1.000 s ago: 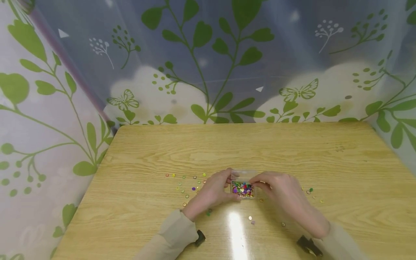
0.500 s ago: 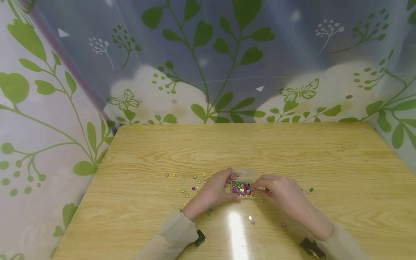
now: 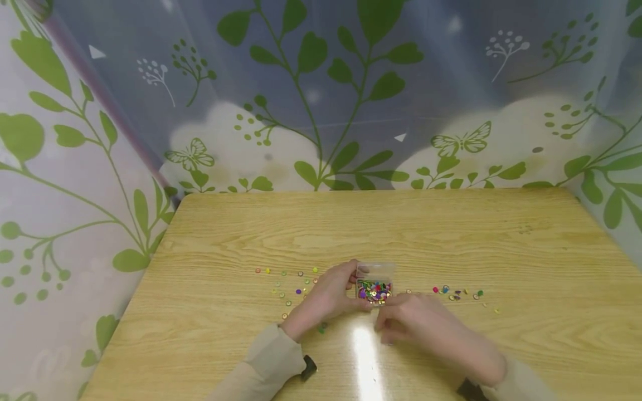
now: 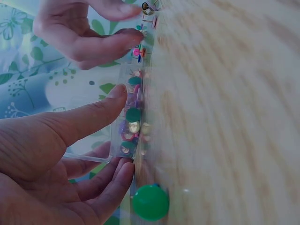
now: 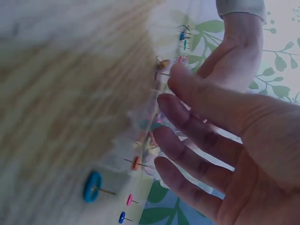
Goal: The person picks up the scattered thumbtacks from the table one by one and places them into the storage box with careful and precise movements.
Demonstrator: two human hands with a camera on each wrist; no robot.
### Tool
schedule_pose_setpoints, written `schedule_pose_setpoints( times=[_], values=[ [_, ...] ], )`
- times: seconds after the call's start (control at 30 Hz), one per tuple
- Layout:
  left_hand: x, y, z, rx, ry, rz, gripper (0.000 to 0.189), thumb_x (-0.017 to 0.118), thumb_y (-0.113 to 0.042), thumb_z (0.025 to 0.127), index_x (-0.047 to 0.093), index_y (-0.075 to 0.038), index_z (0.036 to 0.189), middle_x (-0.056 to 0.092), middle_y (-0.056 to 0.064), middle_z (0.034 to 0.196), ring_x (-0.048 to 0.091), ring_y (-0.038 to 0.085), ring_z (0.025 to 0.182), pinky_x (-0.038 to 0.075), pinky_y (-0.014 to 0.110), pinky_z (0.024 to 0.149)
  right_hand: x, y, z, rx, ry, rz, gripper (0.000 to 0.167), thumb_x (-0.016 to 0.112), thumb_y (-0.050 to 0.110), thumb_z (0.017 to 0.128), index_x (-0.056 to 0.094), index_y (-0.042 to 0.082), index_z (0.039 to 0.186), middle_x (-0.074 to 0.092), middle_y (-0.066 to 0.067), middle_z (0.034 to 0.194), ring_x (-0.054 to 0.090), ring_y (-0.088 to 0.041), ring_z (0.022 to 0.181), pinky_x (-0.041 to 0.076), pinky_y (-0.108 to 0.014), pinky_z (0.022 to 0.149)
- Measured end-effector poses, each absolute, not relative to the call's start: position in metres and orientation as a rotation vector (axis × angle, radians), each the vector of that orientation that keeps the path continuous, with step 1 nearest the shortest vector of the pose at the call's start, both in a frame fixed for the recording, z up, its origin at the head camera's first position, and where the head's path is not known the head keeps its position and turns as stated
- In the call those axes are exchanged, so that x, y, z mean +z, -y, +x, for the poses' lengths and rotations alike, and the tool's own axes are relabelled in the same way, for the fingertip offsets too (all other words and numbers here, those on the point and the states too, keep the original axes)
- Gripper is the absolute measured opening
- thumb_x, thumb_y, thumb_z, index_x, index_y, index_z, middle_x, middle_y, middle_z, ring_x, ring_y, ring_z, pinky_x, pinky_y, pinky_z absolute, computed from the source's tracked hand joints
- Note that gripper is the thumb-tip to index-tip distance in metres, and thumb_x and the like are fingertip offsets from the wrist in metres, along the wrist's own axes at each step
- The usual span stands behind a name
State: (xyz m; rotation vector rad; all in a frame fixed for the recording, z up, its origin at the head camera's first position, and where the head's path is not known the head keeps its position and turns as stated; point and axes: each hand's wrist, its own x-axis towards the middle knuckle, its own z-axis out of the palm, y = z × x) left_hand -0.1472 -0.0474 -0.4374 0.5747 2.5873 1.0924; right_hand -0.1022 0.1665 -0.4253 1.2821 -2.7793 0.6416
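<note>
A clear plastic box [image 3: 358,291] full of colourful thumbtacks [image 3: 375,292] sits on the table, its clear lid [image 3: 376,270] tipped back. My left hand [image 3: 328,292] holds the box from the left, thumb [image 4: 96,112] on the near side and fingers behind. Just in front of the box's right corner is my right hand [image 3: 426,323], low over the table and slightly blurred. Its thumb and fingers are spread in both wrist views, around a brass-coloured thumbtack [image 5: 162,64] near the tips; I see no grip on it.
Loose thumbtacks lie left of the box, such as a purple one [image 3: 298,291], and right of it, such as a red one [image 3: 435,289]. A green thumbtack [image 4: 151,202] is close to my left wrist. A patterned curtain [image 3: 321,111] hangs behind the wooden table [image 3: 301,223].
My right hand has left the box's right side and come toward the table's front. Several thumbtacks it had covered now show on the right. My left hand and the box stay put.
</note>
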Motion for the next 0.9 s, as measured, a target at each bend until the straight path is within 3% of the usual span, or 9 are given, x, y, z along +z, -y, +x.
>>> schedule_pose_setpoints(
  times=[0.23, 0.4, 0.6, 0.9],
  values=[
    [-0.437, 0.047, -0.147, 1.102, -2.578, 0.570, 0.058, 0.090, -0.026, 0.076, 0.061, -0.010, 0.124, 0.067, 0.004, 0.121, 0.061, 0.022, 0.110, 0.052, 0.035, 0.095, -0.429, -0.167, -0.103, 0.589, 2.791, 1.239, 0.017, 0.085, 0.013, 0.077, 0.072, 0.024, 0.077, 0.067, 0.015, 0.078, 0.055, 0.005, 0.067, 0.048, -0.014, 0.057],
    [-0.437, 0.047, -0.148, 1.103, -2.577, 0.568, 0.057, 0.090, -0.027, 0.076, 0.061, -0.010, 0.123, 0.067, 0.004, 0.120, 0.060, 0.021, 0.109, 0.052, 0.035, 0.094, -0.426, -0.170, -0.105, 0.615, 2.763, 1.182, 0.019, 0.082, 0.006, 0.080, 0.071, 0.021, 0.080, 0.068, 0.014, 0.079, 0.055, 0.004, 0.066, 0.050, -0.016, 0.058],
    [-0.439, 0.048, -0.148, 1.108, -2.571, 0.575, 0.059, 0.090, -0.027, 0.077, 0.062, -0.010, 0.125, 0.067, 0.004, 0.121, 0.060, 0.021, 0.109, 0.052, 0.034, 0.095, -0.420, -0.173, -0.111, 0.635, 2.721, 1.041, 0.015, 0.082, 0.011, 0.083, 0.070, 0.019, 0.086, 0.072, 0.008, 0.076, 0.061, -0.002, 0.060, 0.047, -0.014, 0.051],
    [-0.440, 0.047, -0.149, 1.103, -2.579, 0.570, 0.059, 0.091, -0.026, 0.075, 0.062, -0.010, 0.125, 0.067, 0.003, 0.117, 0.060, 0.020, 0.107, 0.052, 0.033, 0.092, -0.413, -0.173, -0.120, 0.638, 2.444, 0.940, 0.026, 0.087, 0.003, 0.073, 0.072, 0.018, 0.089, 0.074, 0.008, 0.083, 0.056, 0.002, 0.057, 0.039, -0.007, 0.047]
  ],
)
